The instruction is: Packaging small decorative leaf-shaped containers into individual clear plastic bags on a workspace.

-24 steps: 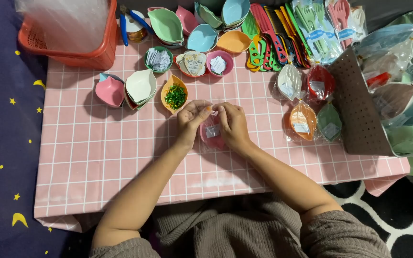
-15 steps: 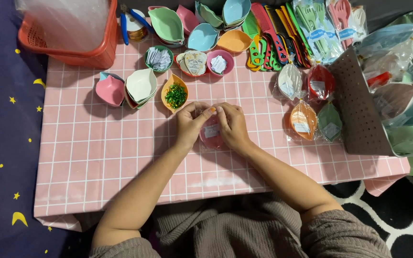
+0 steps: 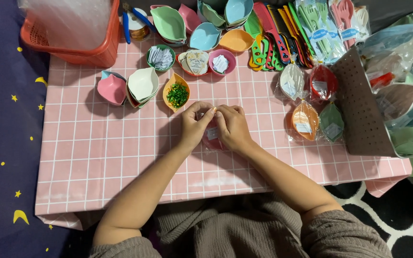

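While pinching at the far end of the bagged pink dish (image 3: 211, 134), looks like a two-handed job: left hand (image 3: 193, 125) and right hand (image 3: 233, 127) pressed close together, fingertips meeting just above the dish, both nipping the clear wrap there. Not clenched into fists, just a fine thumb-and-finger grip on the plastic. Can't tell whether anything tiny sits between the fingertips.

Sitting flat on the pink checked tablecloth (image 3: 120, 157), mid-table, right in front of the body, mostly covered by the two palms. Probably kept down on the cloth so the wrap stays taut while being gathered at the top.

Direction-wise: leaf-shaped by the look of it, long axis running away from the body toward the far edge, gathered end of the bag on the far side. Pointed tip hidden under the fingers, so no calling which end it is.

Handy layout around it too: orange dish of green bits (image 3: 177, 94) just beyond the left hand, stack of unwrapped pale dishes (image 3: 142, 85) further left, four wrapped dishes (image 3: 305, 121) parked well off to the right beside a brown perforated board (image 3: 359, 105).
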